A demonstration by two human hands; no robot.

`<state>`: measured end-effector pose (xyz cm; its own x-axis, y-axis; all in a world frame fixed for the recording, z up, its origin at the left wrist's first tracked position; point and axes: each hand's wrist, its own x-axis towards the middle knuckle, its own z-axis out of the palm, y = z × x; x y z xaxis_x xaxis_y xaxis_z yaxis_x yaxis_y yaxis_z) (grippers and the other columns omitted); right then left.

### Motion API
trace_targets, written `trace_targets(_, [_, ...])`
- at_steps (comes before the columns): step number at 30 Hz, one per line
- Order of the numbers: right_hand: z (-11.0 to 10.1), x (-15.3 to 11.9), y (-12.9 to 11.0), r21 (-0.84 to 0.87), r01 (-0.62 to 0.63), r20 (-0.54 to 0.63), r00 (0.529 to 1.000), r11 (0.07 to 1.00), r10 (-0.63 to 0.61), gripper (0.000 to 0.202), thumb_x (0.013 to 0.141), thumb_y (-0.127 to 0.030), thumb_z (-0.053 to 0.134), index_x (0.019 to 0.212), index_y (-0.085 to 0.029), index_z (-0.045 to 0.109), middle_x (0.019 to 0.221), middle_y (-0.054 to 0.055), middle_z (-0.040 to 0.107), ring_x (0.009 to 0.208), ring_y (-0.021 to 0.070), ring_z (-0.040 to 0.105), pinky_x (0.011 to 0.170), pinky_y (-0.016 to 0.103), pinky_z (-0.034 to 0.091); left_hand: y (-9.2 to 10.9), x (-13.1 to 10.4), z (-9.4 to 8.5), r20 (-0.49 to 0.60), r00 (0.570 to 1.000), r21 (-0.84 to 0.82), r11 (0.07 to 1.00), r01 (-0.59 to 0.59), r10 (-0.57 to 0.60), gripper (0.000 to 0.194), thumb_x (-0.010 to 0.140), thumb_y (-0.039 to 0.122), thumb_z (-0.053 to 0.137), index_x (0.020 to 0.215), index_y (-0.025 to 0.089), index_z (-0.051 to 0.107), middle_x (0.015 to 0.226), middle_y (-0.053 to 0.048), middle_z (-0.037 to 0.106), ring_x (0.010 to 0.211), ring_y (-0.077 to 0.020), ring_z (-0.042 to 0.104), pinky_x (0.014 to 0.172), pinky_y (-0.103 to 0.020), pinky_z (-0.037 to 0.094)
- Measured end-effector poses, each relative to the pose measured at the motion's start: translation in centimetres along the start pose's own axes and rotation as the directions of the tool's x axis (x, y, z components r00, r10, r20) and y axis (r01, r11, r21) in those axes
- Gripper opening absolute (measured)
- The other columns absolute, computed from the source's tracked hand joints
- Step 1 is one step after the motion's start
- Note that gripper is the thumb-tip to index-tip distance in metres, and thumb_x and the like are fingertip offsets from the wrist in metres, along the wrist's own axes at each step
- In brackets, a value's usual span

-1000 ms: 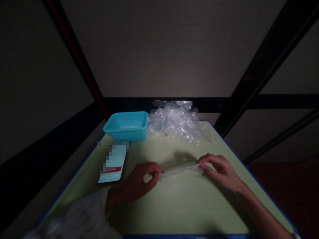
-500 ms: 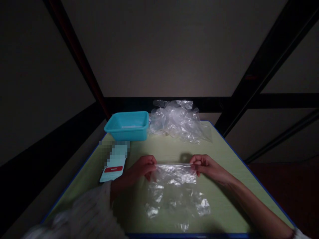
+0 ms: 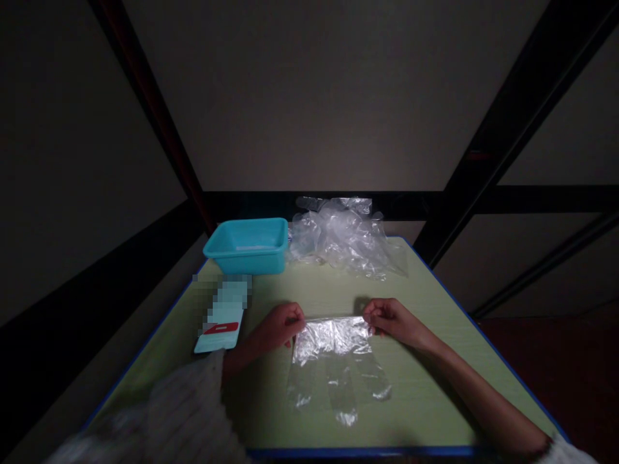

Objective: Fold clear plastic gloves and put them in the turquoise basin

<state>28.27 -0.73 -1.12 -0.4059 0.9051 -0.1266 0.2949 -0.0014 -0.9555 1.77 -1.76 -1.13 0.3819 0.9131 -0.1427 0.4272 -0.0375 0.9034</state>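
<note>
A clear plastic disposable glove [image 3: 333, 341] is stretched between my two hands, its cuff edge away from me and its fingers hanging toward the table's front edge. My left hand [image 3: 286, 322] is closed in a pinch on the cuff's left corner. At the right corner, my right hand [image 3: 393, 320] pinches the same cuff between thumb and fingers. Beyond them, a heap of crumpled clear plastic gloves [image 3: 343, 235] lies at the back of the table.
The pale green table [image 3: 425, 386] has a blue edge. At its back left stands a turquoise plastic basin [image 3: 251, 258], with something pale inside. In front of that lies a phone [image 3: 225, 322], partly blurred by pixels. A wall rises behind the table.
My right hand has come slightly left, closer to my left hand. The glove's fingers have swung toward the left and hang more distinctly, with their tips higher in view.
</note>
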Motion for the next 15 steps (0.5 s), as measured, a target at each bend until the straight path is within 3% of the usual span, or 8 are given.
trace_targets(9, [0.35, 0.06, 0.36, -0.127, 0.079, -0.084, 0.992, 0.989, -0.09, 0.025, 0.076, -0.039, 0.054, 0.065, -0.017, 0.052, 0.052, -0.002, 0.051, 0.044, 0.0089, 0.044, 0.043, 0.022, 0.033, 0.0, -0.01, -0.01, -0.181, 0.971, 0.221, 0.969, -0.114, 0.155, 0.015, 0.072, 0.017, 0.045, 0.057, 0.018, 0.044, 0.057, 0.003, 0.047, 0.058, -0.0132, 0.047, 0.056, -0.023, 0.037])
trace_targets(15, [0.27, -0.2, 0.2, -0.465, 0.2, -0.207, 0.923, 0.863, -0.325, 0.02, 0.084, -0.033, 0.046, 0.075, -0.017, 0.056, 0.068, 0.004, 0.06, 0.059, 0.0151, 0.054, 0.051, 0.026, 0.041, -0.25, -0.4, 0.22, -0.282, 0.923, 0.346, 0.925, -0.156, 0.261, 0.005, 0.071, 0.016, 0.045, 0.07, 0.019, 0.049, 0.072, 0.0, 0.052, 0.066, -0.016, 0.047, 0.064, -0.028, 0.038])
